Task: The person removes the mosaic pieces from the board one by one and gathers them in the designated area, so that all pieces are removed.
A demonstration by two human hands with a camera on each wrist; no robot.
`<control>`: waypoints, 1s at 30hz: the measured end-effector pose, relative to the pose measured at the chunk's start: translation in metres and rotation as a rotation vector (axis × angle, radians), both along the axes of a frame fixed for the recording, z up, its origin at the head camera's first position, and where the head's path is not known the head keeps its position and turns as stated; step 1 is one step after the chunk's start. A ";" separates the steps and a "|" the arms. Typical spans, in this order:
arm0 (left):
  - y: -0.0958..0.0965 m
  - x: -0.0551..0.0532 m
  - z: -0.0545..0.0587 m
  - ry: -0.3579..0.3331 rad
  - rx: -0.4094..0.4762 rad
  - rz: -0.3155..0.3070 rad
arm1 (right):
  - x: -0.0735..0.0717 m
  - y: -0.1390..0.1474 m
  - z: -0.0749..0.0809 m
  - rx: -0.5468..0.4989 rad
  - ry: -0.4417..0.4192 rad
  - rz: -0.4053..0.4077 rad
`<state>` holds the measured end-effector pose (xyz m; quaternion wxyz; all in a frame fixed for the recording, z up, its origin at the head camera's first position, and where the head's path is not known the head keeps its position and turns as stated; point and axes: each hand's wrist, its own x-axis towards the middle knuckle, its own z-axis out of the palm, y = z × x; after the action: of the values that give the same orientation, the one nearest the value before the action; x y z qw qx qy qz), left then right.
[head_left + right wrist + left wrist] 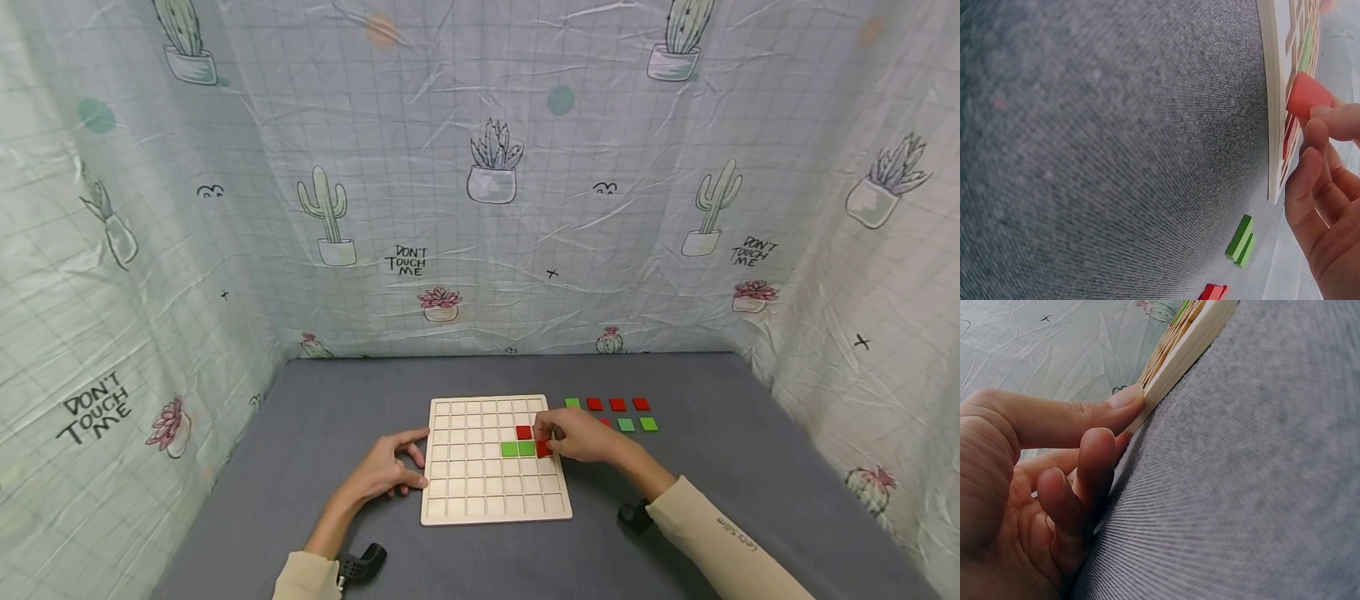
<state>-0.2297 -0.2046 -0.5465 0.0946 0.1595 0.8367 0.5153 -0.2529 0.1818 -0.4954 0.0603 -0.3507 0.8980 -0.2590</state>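
Over the right side of the square pale-wood grid board (476, 468), the right hand (581, 435) pinches a thin square red tile (1305, 95) between thumb and fingertips, almost no gap beyond the tile. Right wrist view has it tilted; head view puts it at the cell just right of two square green tiles (509, 449). Can't tell if its lower edge touches wood. Left hand (384, 465): thumb and index spread, tips against the board's left edge, other fingers loosely bent, nothing picked up.

Risks, my read: tile released while tilted could catch on a cell divider and sit crooked. Fingers dipping low could knock the neighbouring green. Uneven push from the left hand could slide the board on the grey cloth (495, 567), shifting the cell under the tile.

Board holds: the green pair side by side, plus a second square red tile (523, 432) one row beyond the right-hand green. Right hand hides some cells. Loose red and green tiles (618, 404) lie off the board's far right: back row one green, three red; front row one red, part-hidden, two green
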 end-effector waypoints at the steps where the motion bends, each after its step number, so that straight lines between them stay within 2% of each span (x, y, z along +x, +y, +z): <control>1: 0.000 0.000 0.000 0.000 -0.001 0.001 | 0.000 0.000 0.000 -0.004 -0.001 0.002; 9: 0.000 0.001 0.000 -0.007 0.002 0.001 | 0.004 0.003 0.006 -0.074 -0.039 0.000; 21: 0.001 0.001 0.001 -0.005 -0.004 0.001 | 0.009 0.025 0.016 -0.077 0.028 -0.014; 30: 0.001 0.001 0.002 -0.007 -0.008 0.009 | 0.012 0.051 0.016 -0.079 0.041 -0.051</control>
<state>-0.2288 -0.2034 -0.5448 0.0957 0.1538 0.8390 0.5131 -0.2413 0.2332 -0.4790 0.0213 -0.3349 0.8968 -0.2882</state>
